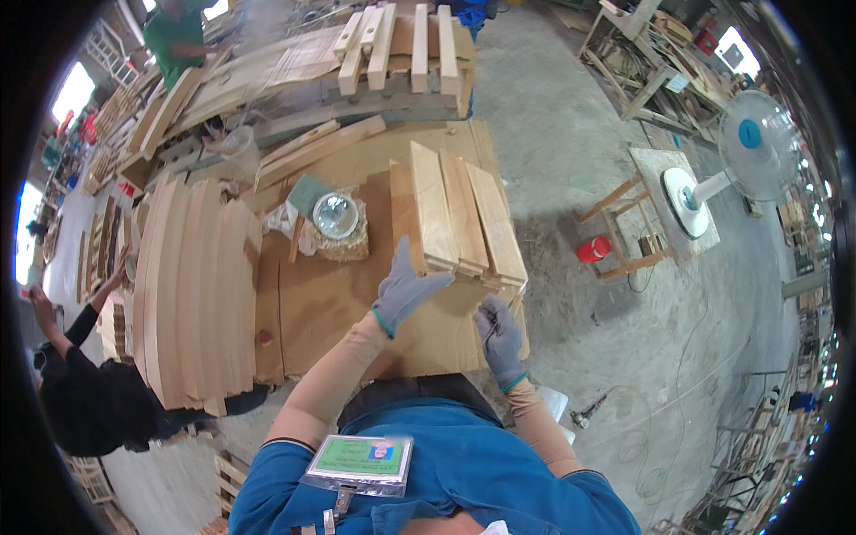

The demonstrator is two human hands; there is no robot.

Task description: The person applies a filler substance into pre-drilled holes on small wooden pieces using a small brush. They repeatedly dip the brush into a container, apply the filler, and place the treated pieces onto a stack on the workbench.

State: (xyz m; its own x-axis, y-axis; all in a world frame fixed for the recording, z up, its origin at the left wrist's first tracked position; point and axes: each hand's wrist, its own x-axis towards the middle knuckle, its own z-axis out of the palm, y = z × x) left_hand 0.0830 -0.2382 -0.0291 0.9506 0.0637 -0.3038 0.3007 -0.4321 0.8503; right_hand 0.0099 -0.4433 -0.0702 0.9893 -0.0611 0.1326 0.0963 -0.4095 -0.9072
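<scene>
Three pale wooden boards [465, 214] lie side by side on the right part of a cardboard-covered table [316, 312], their lengths running from far to near. The gloved left hand [406, 290] is just beside their near ends, its thumb spread wide from the fingers and nothing seen in its grasp; whether the thumb touches the wood I cannot tell. The gloved right hand [501, 334] is near the table's right edge, just nearer than the boards, its fingers curled inward; a thin dark line shows at them, but I cannot tell whether it is something pinched there. Both gloves are grey with green cuffs.

Left of the boards, a round shiny bowl [336, 216] sits on a rough, light-coloured block [346, 249], with a grey-green sheet [308, 193] and crumpled white plastic [280, 219] close by on its left. Further left, a row of long boards [196, 294] stands packed together along the table. Two loose wooden bars [321, 150] lie beyond the bowl, and more pale bars [421, 49] rest on the far workbench.

On the right, a white fan [758, 147] with a blue hub stands on a wooden stool [637, 263], beside a red container [593, 250]. A power tool [588, 412] lies on the concrete floor, near right. A co-worker in black [98, 397] bends at the near left, and another in green [174, 40] is at the far left
</scene>
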